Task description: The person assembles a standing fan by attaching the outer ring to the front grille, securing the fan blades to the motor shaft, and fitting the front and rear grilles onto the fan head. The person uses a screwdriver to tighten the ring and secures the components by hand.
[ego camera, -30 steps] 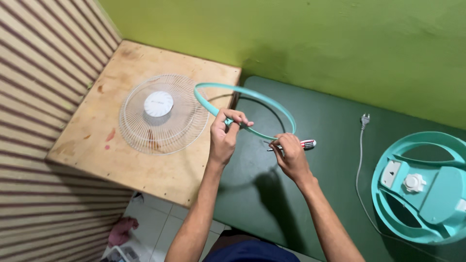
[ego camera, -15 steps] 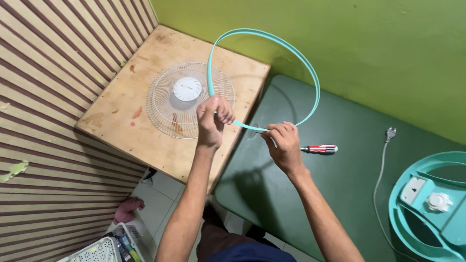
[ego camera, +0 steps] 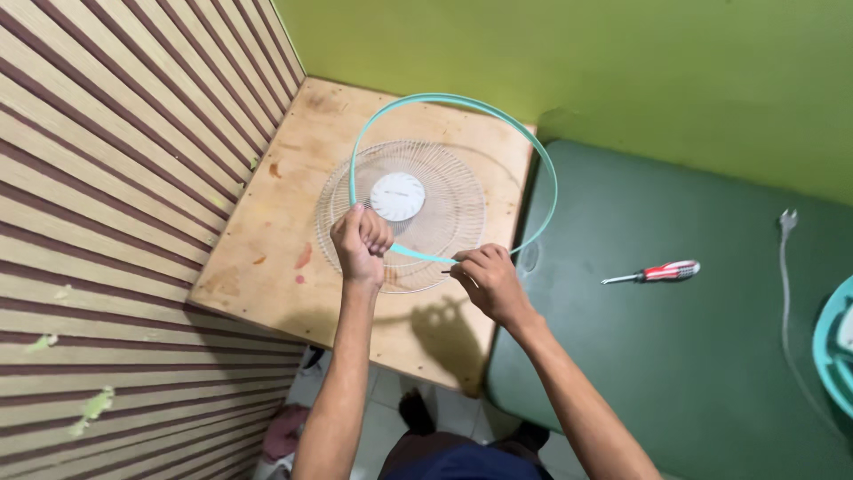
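Fan base [ego camera: 840, 356] cut off right.

Smooth plastic ring [ego camera: 462, 105], wire grille [ego camera: 444, 187]

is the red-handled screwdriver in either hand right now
No, the red-handled screwdriver lies alone on the green mat, apart from both hands.

A wire fan guard [ego camera: 404, 213] lies flat on the wooden board [ego camera: 293, 160] at the centre of the frame, with the plastic ring [ego camera: 462, 105] held above it by the left hand [ego camera: 360, 242] and the right hand [ego camera: 489, 280], which sit at its lower edge. To the right of the board is a mat-covered table [ego camera: 675, 356], on which a screwdriver [ego camera: 653, 272] lies right of centre. Further right on the mat runs a cord with a plug [ego camera: 787, 219], and at the frame's right edge sits what seems to be part of a fan housing [ego camera: 835, 347].
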